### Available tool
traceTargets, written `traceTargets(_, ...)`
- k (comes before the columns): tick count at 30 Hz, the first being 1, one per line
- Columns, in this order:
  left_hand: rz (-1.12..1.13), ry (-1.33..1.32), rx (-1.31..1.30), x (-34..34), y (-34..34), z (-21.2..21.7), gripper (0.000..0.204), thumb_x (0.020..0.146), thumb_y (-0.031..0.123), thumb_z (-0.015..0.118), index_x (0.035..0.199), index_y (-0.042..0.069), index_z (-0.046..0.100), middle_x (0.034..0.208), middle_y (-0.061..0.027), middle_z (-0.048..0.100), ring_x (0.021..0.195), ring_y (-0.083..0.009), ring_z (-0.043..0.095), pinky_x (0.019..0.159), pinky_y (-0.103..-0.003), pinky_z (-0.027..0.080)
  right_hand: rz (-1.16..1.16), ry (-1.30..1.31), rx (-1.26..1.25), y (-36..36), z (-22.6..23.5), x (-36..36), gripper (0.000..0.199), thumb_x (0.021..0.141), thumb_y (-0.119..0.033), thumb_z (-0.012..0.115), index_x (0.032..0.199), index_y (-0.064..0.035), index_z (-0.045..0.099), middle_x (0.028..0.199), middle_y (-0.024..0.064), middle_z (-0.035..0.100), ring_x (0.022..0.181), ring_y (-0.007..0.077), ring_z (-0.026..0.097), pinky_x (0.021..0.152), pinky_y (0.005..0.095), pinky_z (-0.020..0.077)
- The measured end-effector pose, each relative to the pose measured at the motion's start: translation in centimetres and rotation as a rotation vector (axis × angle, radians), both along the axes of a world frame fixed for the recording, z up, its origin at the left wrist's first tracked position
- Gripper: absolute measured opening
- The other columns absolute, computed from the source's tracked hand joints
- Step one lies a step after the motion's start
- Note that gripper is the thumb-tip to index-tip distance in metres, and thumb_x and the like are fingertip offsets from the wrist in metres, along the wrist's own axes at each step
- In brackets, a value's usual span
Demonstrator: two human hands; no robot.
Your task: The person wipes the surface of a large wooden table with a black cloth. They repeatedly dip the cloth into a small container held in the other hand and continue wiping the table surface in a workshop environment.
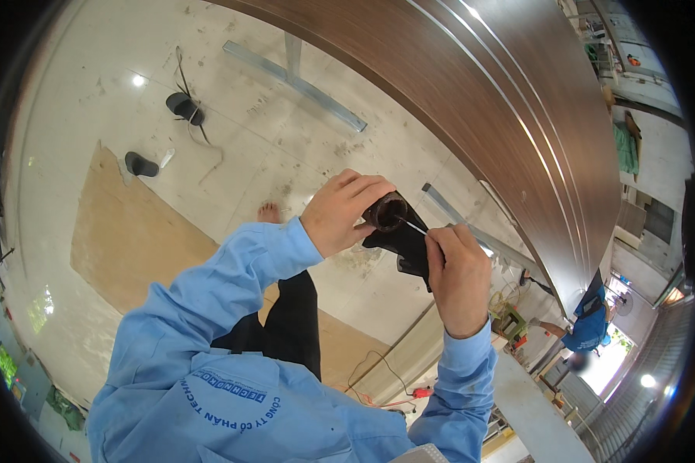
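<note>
My left hand (340, 212) is closed around a black tubular tool part (411, 245) with a round, brownish open end turned up toward me. Its exact kind does not show. Between the fingertips of my right hand (461, 282) is a thin metal rod (414, 226), its tip at the mouth of the round opening. Those fingers hide the rod's other end. The black part hangs in the air in front of my body and slopes down toward my right hand, which partly covers its lower end.
A large brown wood-grain panel (471, 85) with shiny strips spans the upper right. Metal stand feet (293, 85), dark sandals (184, 108) and a tan sheet (131, 224) are on the floor. A red plug (422, 392) with cords lies below. Someone in blue (591, 324) is at far right.
</note>
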State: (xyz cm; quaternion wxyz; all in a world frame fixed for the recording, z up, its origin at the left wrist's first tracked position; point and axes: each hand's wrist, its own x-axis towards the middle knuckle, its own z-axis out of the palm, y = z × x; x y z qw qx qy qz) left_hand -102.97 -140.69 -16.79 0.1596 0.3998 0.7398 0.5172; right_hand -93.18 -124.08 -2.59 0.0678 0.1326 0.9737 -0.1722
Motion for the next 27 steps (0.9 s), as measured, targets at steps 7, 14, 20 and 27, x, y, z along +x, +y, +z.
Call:
traceTargets(7,0.011,-0.046,0.043,2.6,1.1,-0.5,0.074,0.066,-0.002,0.085,0.134,0.011,0.057,0.130,-0.0113,0.063,0.112,-0.0361,0.057,0.099,-0.043,0.047,-0.049,0.013,-0.041,0.8,0.0,3.6,0.004,0.091,-0.005,0.069,0.093,-0.0042,0.066,0.085,0.0143,0.058,0.074,0.0371,0.063,0.063,0.0446,0.0509)
traceTargets(14,0.004,-0.062,0.035,5.4,2.5,-0.1,0.072,0.067,0.001,0.085,0.132,0.011,0.057,0.129,-0.0096,0.063,0.114,-0.0355,0.057,0.099,-0.042,0.047,-0.136,0.102,-0.087,1.6,-0.6,7.3,0.005,0.090,-0.005,0.070,0.093,-0.0043,0.066,0.085,0.0142,0.059,0.071,0.0367,0.062,0.063,0.0432,0.0500)
traceTargets(20,0.008,-0.022,-0.026,7.7,3.6,0.4,0.069,0.067,0.003,0.086,0.131,0.010,0.061,0.125,-0.0089,0.066,0.113,-0.0324,0.060,0.097,-0.041,0.049,-0.280,0.141,-0.108,2.7,-0.3,11.2,0.009,0.086,0.000,0.072,0.094,-0.0031,0.069,0.086,0.0144,0.065,0.074,0.0341,0.064,0.065,0.0392,0.0506)
traceTargets(27,0.071,-0.060,-0.069,8.2,3.3,1.6,0.064,0.073,0.003,0.086,0.132,0.007,0.061,0.128,-0.0100,0.066,0.112,-0.0215,0.066,0.094,-0.033,0.052,-0.497,0.493,-0.418,3.9,-6.3,17.2,0.007,0.088,-0.003,0.073,0.095,-0.0009,0.072,0.082,0.0117,0.069,0.073,0.0249,0.067,0.068,0.0319,0.0517)
